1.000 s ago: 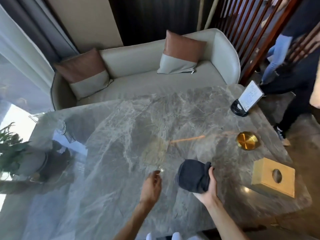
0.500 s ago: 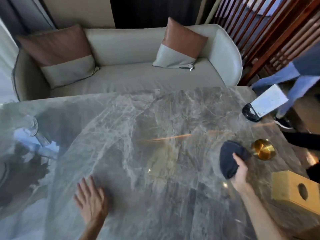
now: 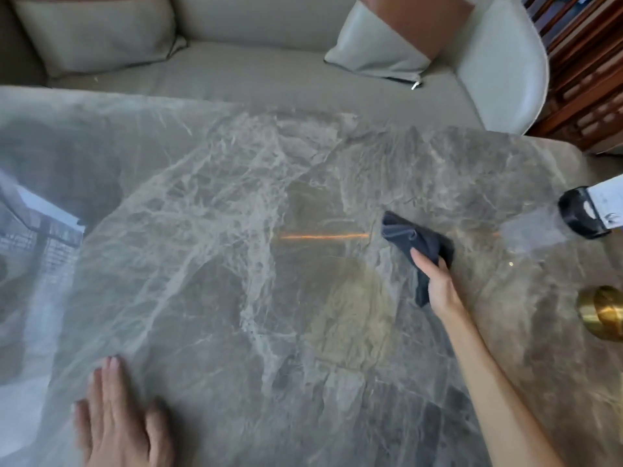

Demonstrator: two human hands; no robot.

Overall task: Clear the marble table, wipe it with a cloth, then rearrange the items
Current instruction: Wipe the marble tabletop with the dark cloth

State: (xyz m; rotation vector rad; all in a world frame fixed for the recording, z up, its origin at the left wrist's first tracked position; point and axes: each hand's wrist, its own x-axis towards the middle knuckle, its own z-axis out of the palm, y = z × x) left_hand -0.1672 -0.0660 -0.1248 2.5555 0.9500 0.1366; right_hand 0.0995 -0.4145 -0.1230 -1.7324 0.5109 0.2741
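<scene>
We note right hand (image 3: 438, 284) fingers clenched on cloth (image 3: 414, 241), centre-right, cloth bunched beyond fingertips on table (image 3: 236, 230). Left hand (image 3: 114, 423) flat, fingers spread, lower left.

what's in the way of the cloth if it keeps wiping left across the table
Nothing visible. The dark cloth in the right hand has bare marble table to its left. The left hand lies flat at the near edge, out of that path.

Right hand (image 3: 438, 284) presses cloth (image 3: 416, 242) on table (image 3: 236, 264)
</scene>
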